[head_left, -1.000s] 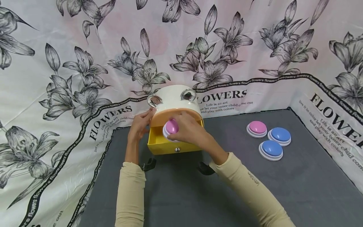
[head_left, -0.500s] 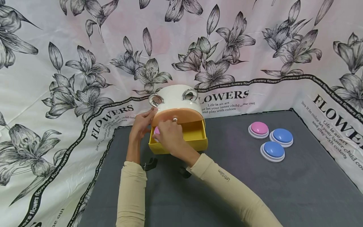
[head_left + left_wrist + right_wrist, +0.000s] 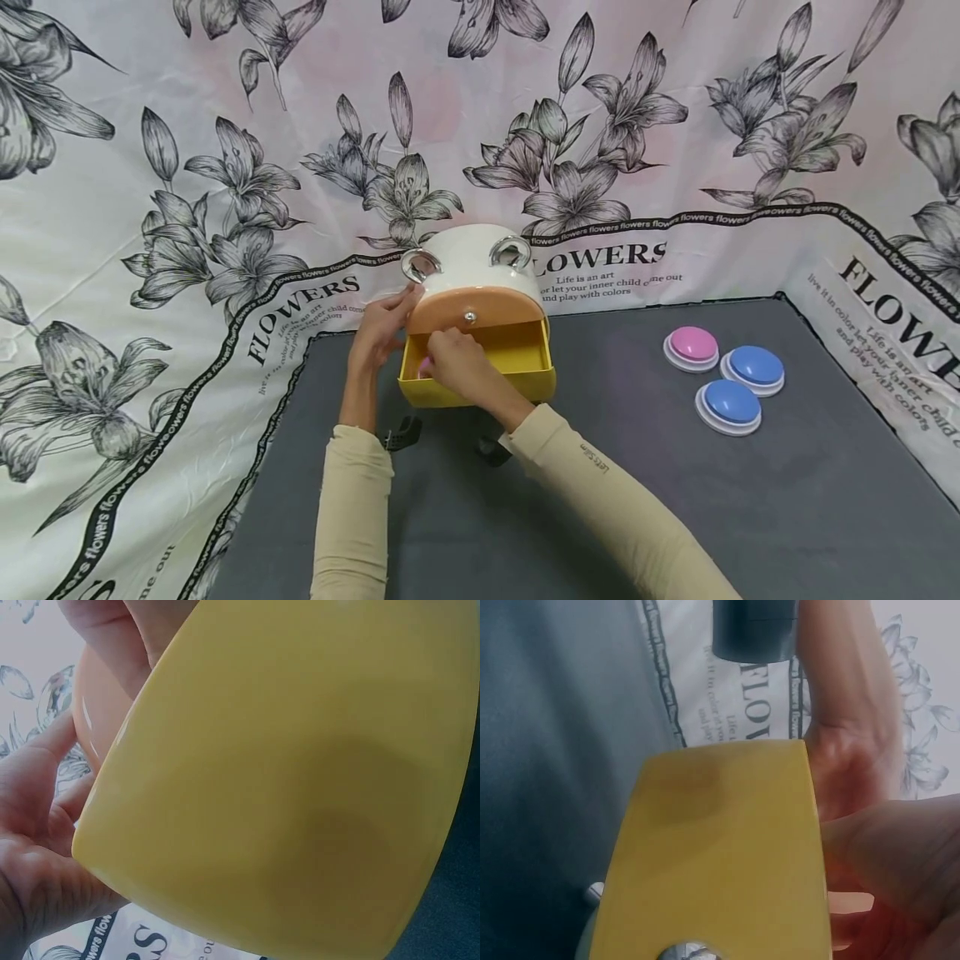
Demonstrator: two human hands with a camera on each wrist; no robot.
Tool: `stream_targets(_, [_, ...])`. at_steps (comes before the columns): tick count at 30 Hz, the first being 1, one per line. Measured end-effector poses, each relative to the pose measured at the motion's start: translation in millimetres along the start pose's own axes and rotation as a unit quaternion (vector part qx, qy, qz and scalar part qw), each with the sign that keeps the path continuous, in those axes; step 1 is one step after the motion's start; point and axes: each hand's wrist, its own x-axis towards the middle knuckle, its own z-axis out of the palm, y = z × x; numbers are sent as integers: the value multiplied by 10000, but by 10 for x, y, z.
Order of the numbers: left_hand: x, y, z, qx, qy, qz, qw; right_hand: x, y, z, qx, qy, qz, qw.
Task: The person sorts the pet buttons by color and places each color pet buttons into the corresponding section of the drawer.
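Observation:
A small cabinet [image 3: 472, 258] with a white rounded top and two silver rings stands at the back of the table. Its yellow lower drawer [image 3: 517, 387] is pulled out, below an orange upper drawer [image 3: 491, 304] with a silver knob. My right hand [image 3: 461, 362] reaches into the left part of the yellow drawer, fingers curled around a pink push button [image 3: 425, 367], mostly hidden by the hand. My left hand [image 3: 378, 329] touches the cabinet's left side with fairly straight fingers. In both wrist views the yellow drawer front [image 3: 277, 787] covers much of the frame.
To the right on the dark grey table [image 3: 615, 500] sit another pink push button [image 3: 693, 344] and two blue push buttons, a nearer one [image 3: 732, 402] and a farther one [image 3: 756, 365], all on white bases. Flower-printed cloth [image 3: 420, 108] hangs behind and at the sides.
My right hand has carried the pink button leftward and down into the yellow drawer. My left hand has stayed at the cabinet's side. The head view has shifted slightly.

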Motion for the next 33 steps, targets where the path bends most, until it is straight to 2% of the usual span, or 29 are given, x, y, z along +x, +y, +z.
stream_targets(5, [-3, 6, -4, 36, 11, 3, 10000, -51, -23, -39, -117, -158, 136, 9997])
stream_targets(10, [-3, 4, -3, 78, 28, -65, 9999, -148, -62, -125, -57, -50, 250, 9997])
stream_targets(14, [-6, 6, -4, 79, 42, -91, 9999, -261, -38, -246, -32, 321, 229, 9992])
stream_targets(19, [-2, 4, 1, 116, 16, -25, 9999, -418, 88, -456, -129, 1019, 392, 9939])
stream_targets(21, [-1, 4, 0, 108, 4, -13, 9999, -480, 155, -543, -148, 1274, 519, 9904])
stream_targets(27, [2, -9, -6, 102, 15, -46, 9999, -664, 400, -756, -171, 1619, 880, 9827])
stream_targets(30, [-3, -17, 9, 88, 2, -25, 10000, -787, 658, -877, -308, 1896, 1157, 9745])
stream_targets(33, [-14, -18, 16, 68, -2, 9, 10000, -898, 1013, -994, -517, 2083, 1405, 9665])
